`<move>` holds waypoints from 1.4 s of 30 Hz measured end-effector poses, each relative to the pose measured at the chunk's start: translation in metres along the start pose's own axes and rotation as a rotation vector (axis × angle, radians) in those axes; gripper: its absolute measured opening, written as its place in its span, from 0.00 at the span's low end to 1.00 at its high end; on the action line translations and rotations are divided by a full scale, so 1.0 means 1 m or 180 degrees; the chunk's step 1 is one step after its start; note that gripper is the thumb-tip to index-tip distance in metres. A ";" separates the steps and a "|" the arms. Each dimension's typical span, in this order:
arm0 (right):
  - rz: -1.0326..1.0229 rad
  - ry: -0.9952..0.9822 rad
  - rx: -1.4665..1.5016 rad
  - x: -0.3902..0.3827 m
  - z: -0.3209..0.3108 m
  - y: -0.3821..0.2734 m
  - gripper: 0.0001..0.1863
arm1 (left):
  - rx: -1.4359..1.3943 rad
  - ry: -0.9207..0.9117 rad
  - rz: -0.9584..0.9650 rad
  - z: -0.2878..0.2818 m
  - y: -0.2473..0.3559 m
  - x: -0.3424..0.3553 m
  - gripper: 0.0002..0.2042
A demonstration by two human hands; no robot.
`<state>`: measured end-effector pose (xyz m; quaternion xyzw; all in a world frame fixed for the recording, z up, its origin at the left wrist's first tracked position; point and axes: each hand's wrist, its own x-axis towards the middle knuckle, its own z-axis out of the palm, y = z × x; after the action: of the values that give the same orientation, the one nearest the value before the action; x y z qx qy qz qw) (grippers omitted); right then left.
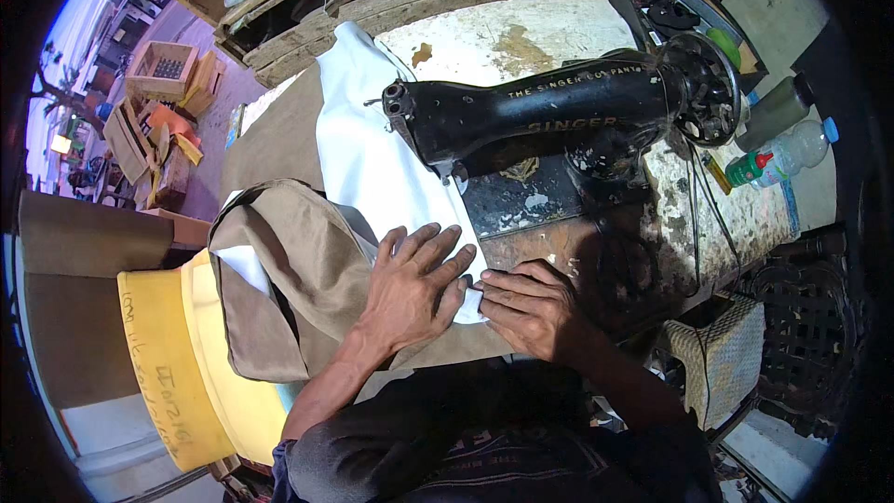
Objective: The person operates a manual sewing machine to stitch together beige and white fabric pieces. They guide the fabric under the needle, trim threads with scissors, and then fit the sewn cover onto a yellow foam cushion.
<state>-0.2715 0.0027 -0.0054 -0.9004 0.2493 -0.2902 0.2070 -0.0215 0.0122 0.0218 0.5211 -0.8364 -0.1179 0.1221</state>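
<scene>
- Two bare hands rest on fabric on the near side of the sewing machine (pixel 549 112), their fingers close to each other.
- Left hand (pixel 410 289): back turned up, wrist low, fingers fanned and pointing away from the person, toward the machine's needle end. Its grip is spread, pressing over the white cloth (pixel 363 140) and the brown cloth (pixel 307 265).
- Right hand (pixel 535 309): laid sideways just nearer the person than the machine's bed, knuckles up, fingers bent and pointing left. Its fingertips touch the edge of the white cloth; the thumb is hidden, so I cannot tell whether this grip pinches.
- Both forearms rise from below the machine, slanting inward toward each other.
- White cloth: a long strip running from behind the machine's needle end, along its left side, to the fingers.
- Brown cloth: under and left of that strip, bunched in loose folds to the machine's near left.
- Farther left of the machine, beyond the folds, stands a yellow tub (pixel 177 382).
- Right of the machine, past its wheel (pixel 708 93), is a clear bottle (pixel 805 149).
- Behind the machine, the counter (pixel 540 33) shows worn white paint.
</scene>
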 end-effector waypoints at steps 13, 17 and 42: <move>0.0651 0.0381 -0.1069 0.138 -0.007 0.161 0.24 | 0.0108 0.0084 0.0115 0.022 -0.009 -0.012 0.27; 0.0653 0.0121 -0.0452 0.185 0.053 0.215 0.26 | 0.0086 -0.0022 0.0087 0.020 -0.010 -0.012 0.27; 0.2269 -0.0805 -0.0591 0.271 0.040 0.195 0.27 | 0.0116 0.0300 0.0434 0.017 -0.066 0.016 0.23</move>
<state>-0.1189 -0.2967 -0.0226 -0.8009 0.5443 -0.0629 0.2416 0.0216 -0.0295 -0.0141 0.4700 -0.8654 -0.0694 0.1596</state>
